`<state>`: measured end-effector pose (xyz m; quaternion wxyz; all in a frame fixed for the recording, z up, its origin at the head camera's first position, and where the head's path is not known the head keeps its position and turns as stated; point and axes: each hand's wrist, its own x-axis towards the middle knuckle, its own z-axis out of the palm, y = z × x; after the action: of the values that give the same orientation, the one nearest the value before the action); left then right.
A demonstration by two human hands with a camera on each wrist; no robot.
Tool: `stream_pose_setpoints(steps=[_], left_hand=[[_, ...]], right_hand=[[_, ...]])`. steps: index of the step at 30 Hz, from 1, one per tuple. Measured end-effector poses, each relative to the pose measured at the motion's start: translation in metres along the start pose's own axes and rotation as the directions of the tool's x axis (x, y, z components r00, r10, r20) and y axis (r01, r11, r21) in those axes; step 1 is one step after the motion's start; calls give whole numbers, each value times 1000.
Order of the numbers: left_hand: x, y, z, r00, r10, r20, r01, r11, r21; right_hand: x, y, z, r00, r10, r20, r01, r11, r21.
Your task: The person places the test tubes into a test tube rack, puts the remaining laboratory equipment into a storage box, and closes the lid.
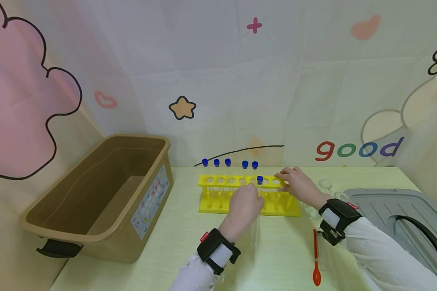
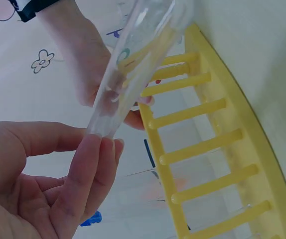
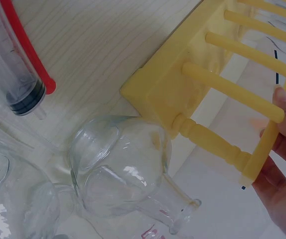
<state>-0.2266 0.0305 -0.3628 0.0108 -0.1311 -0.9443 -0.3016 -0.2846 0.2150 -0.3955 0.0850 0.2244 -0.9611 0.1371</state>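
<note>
My left hand [image 1: 245, 204] pinches a clear test tube [image 2: 133, 74] with a blue cap between thumb and fingertips. That tube stands roughly upright in front of the yellow test tube rack [image 1: 218, 209], outside its holes. Several other tubes with blue caps [image 1: 228, 162] stand in the rack, mostly toward its left. At the rack's right end, my right hand [image 1: 302, 188] grips the top bar, thumb on one side and fingers on the other in the right wrist view [image 3: 282, 174].
A clear glass flask [image 3: 123, 164] stands beside the rack's right end, with more glassware near it. A syringe [image 3: 13, 69] and a red spoon [image 1: 316, 258] lie nearby. At right is a grey lid [image 1: 378, 202] with a black handle; a brown bin [image 1: 131, 242] stands at left.
</note>
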Motion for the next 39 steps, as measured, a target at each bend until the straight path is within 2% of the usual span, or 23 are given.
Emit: stream_pose_setpoints(steps=[5, 10, 12, 15, 21, 24, 27, 29, 32, 34, 39], left_hand=[[5, 7, -7, 993, 59, -99, -58, 998, 16], [11, 14, -13, 973, 116, -199, -116, 993, 14], [15, 15, -15, 960, 144, -240, -147, 989, 3], [18, 16, -15, 933, 193, -304, -203, 979, -3], [25, 15, -13, 851, 305, -427, -335, 942, 6], [28, 17, -13, 815, 344, -467, -376, 926, 25], [32, 19, -12, 790, 360, -495, -399, 916, 30], [35, 20, -11, 780, 364, -510, -406, 913, 30], [39, 21, -9, 773, 356, -526, -404, 914, 25], [41, 21, -7, 771, 350, -532, -399, 917, 26], [45, 18, 0, 779, 327, -535, -385, 923, 3]], right_hand=[[0, 1, -1, 1000, -8, -4, 8, 1000, -1], [0, 1, -2, 1000, -27, -15, 27, 1000, 7], [0, 2, -1, 999, -30, -20, 30, 1000, 8], [0, 2, -1, 1000, -23, -21, 23, 1000, 11], [0, 3, 1, 999, -42, -29, 42, 999, 5], [1, 4, 2, 998, -43, -34, 43, 999, 10], [0, 3, 3, 999, -34, -34, 34, 999, 16], [0, 3, 2, 999, -28, -34, 29, 999, 19], [0, 3, 2, 999, -23, -34, 24, 1000, 20], [-1, 2, 2, 999, -25, -36, 26, 999, 22], [-1, 2, 1, 998, -36, -42, 37, 999, 21]])
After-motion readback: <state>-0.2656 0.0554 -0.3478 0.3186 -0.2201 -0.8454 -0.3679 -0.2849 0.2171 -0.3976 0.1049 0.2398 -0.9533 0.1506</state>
